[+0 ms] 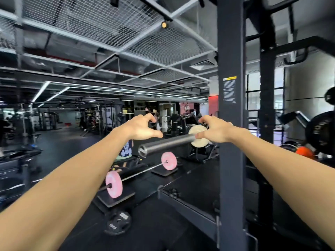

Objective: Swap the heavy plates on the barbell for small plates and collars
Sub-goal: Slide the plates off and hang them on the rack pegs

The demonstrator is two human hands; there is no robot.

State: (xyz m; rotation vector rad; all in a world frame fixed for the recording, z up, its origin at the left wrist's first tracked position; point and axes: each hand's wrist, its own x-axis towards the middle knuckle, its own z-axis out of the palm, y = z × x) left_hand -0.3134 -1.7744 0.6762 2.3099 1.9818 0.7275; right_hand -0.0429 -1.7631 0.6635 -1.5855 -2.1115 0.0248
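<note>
Gym floor; barbell sleeve (166, 144) carries 1 pale plate (199, 136).

a second barbell (139, 172) with pink plates (113, 184) rests on floor blocks; dark rack upright (231, 124); black plate (117, 222) on floor

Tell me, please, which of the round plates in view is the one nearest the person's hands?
The pale plate on the bar sleeve, partly behind the right hand. The two pink plates sit lower, on another bar.
</note>
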